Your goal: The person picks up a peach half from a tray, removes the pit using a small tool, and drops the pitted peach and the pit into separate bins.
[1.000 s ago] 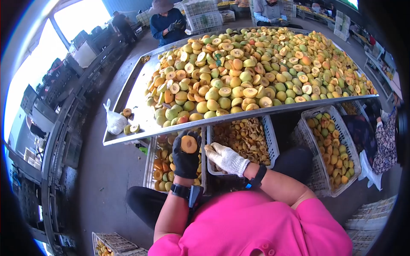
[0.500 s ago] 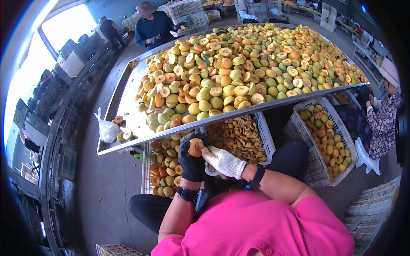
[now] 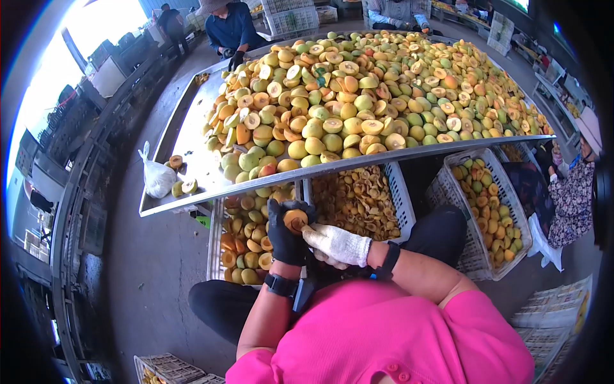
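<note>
My left hand, in a black glove, is wrapped round a peach half. Its cut face shows orange flesh with a darker reddish centre. My right hand, in a white knitted glove, is closed, with its fingertips at the edge of that cut face. Whether those fingers grip a small tool is hidden. Both hands are just below the near rim of a metal table heaped with peach halves. Beneath them, a crate of peach halves is at left and a crate of peach scraps at right.
A knotted white plastic bag sits at the table's left corner beside a few peach pieces. Another full crate stands to my right. Co-workers are at the far side and at right.
The peach half has turned so its cut face now shows, with my right fingertips against it. The view has shifted slightly. The far co-worker's hand has come down to the table's edge.
</note>
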`<move>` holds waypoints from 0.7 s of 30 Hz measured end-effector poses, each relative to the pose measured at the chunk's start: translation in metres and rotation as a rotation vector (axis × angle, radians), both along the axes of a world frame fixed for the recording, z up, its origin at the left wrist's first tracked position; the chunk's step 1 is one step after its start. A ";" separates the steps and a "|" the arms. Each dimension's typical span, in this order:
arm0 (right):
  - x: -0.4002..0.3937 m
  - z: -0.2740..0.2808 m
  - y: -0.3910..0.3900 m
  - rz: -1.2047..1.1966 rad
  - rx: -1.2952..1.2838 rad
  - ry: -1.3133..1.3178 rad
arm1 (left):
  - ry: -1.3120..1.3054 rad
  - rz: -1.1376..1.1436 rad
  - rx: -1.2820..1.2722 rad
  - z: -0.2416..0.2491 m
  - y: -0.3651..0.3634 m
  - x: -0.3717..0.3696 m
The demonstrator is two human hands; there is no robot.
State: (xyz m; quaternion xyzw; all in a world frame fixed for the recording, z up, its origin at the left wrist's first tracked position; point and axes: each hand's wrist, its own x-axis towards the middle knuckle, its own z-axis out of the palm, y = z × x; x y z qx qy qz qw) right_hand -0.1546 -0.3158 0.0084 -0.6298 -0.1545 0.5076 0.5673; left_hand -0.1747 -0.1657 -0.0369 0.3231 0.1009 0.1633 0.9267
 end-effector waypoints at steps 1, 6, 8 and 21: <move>0.002 0.001 -0.002 0.030 0.014 0.086 | 0.064 0.013 0.236 -0.004 0.004 -0.002; 0.004 -0.011 -0.007 0.100 0.120 0.348 | -0.015 -0.090 0.374 -0.010 0.012 0.000; 0.004 -0.014 -0.009 0.124 0.154 0.417 | -0.053 -0.183 0.376 -0.013 0.015 -0.002; 0.017 -0.053 -0.008 0.160 0.521 0.904 | -0.185 -0.222 0.111 -0.042 0.042 0.035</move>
